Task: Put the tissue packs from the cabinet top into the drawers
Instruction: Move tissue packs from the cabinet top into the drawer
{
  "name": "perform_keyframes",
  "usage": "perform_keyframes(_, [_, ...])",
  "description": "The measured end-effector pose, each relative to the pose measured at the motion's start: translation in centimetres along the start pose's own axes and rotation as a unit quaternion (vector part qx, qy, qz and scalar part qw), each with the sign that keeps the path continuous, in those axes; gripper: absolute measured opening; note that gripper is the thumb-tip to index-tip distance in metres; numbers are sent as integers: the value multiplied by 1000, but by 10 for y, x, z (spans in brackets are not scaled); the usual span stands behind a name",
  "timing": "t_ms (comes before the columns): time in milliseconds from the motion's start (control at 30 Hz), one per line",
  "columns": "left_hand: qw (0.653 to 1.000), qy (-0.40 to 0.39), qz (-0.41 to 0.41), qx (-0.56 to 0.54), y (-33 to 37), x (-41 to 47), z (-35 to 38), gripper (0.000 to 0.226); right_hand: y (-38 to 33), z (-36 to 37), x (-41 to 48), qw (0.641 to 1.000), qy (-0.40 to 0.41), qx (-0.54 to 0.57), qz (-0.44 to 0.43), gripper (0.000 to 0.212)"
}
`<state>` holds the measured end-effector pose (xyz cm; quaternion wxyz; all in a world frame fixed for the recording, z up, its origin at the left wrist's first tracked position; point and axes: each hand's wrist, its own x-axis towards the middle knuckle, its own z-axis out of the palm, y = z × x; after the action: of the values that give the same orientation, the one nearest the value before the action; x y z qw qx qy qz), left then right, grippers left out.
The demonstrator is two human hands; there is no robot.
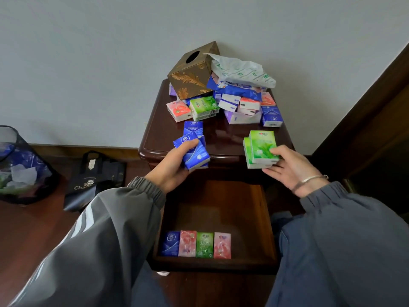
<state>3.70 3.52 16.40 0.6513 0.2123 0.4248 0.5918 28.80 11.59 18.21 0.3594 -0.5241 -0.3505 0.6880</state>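
**Operator A:** What can go wrong from here?

**Operator B:** We judge 2 risks. The left hand (174, 167) carries a loose, skewed cluster of blue packs (194, 151), so 1 may slip out over the cabinet top (221, 136) edge and miss the open drawer (221, 207). Also, packs dropped carelessly could knock over the row of 4 packs (198, 244) standing at the drawer's front wall.

**Operator A:** How are the fingers set?

**Operator B:** The left fingers (190, 144) are curled round the blue cluster and clamp it against the palm. The right hand (290, 169) pinches 2 stacked green packs (262, 149): thumb on the upper face, right fingers (271, 172) beneath, only partly closed.

**Operator A:** Where are the other task items?

**Operator B:** Both handfuls sit at the front edge, above the drawer. The mixed pile (234, 107) lies at the rear, beside the gold tissue box (192, 76).
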Motion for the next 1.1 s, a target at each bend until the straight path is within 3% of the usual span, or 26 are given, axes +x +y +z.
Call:
perform_keyframes(133, [997, -11, -73, 33, -29, -28, -22, 38, 49, -32, -28, 992, -28, -98, 78, 8])
perform_keyframes(267, [988, 65, -130, 45, -82, -46, -42, 30, 126, -39, -32, 957, 10, -240, 166, 8])
perform_keyframes(467, [965, 207, -157, 27, -125, -45, -70, 9, 194, -35, 5, 879, 58, -461, 113, 21])
perform_keyframes(667, [958, 217, -184, 34, -128, -42, -85, 20, 219, -33, 24, 847, 13, -504, 169, 45])
perform_keyframes(800, [958, 203, -199, 47, -132, -44, -84, 39, 225, -37, 27, 792, -32, -572, 213, 47])
perform_keyframes(900, [956, 204, -207, 49, -133, -44, -84, 39, 223, -42, 30, 741, -11, -641, 197, 49])
perform_keyframes(1033, [954, 214, -203, 50, -133, -43, -87, 40, 223, -46, 39, 765, -35, -624, 157, 61])
perform_keyframes(1100, [953, 217, -205, 58, -134, -43, -87, 42, 225, -48, 41, 764, -80, -624, 140, 54])
